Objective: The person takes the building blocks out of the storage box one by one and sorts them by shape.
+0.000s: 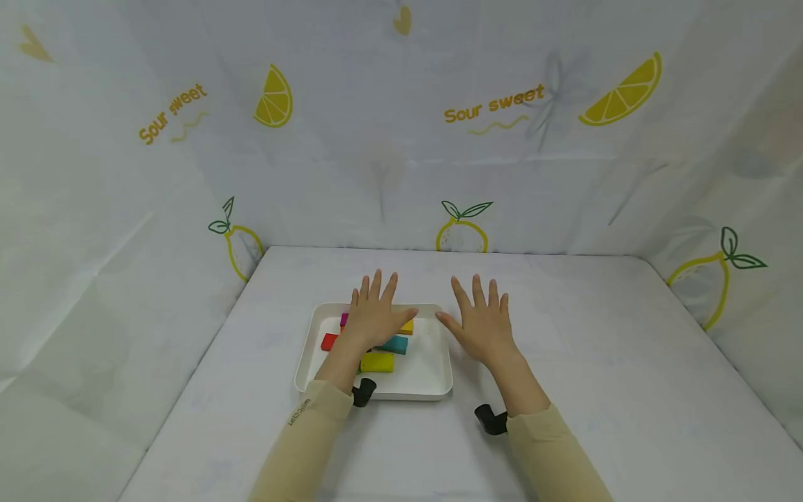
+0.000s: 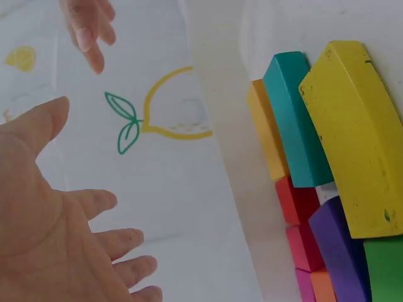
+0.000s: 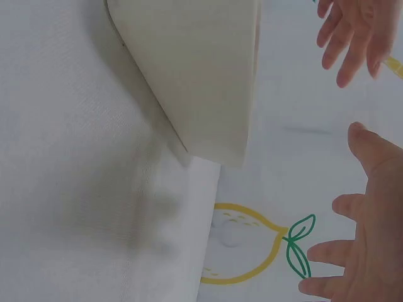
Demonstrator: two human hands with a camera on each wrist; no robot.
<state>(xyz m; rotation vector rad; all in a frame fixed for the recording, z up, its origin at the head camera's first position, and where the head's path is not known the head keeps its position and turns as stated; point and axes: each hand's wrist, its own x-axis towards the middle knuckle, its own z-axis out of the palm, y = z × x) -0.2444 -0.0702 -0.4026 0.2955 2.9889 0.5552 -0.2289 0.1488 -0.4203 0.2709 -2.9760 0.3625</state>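
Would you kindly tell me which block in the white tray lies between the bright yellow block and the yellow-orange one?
The teal block: it alone sits between those two, while the red block and purple block lie beyond one of its ends.

Smooth white plastic-looking tray (image 1: 433, 369), painted-looking yellow block (image 2: 352, 138) with slight sheen and small nicks, smooth teal block (image 2: 297, 123), matt, finely textured cloth-covered surface (image 1: 627, 348), creased sheet-like backdrop (image 1: 370, 90), matt beige fabric sleeves (image 1: 301, 446), black plastic-looking wrist pieces (image 1: 364, 392)
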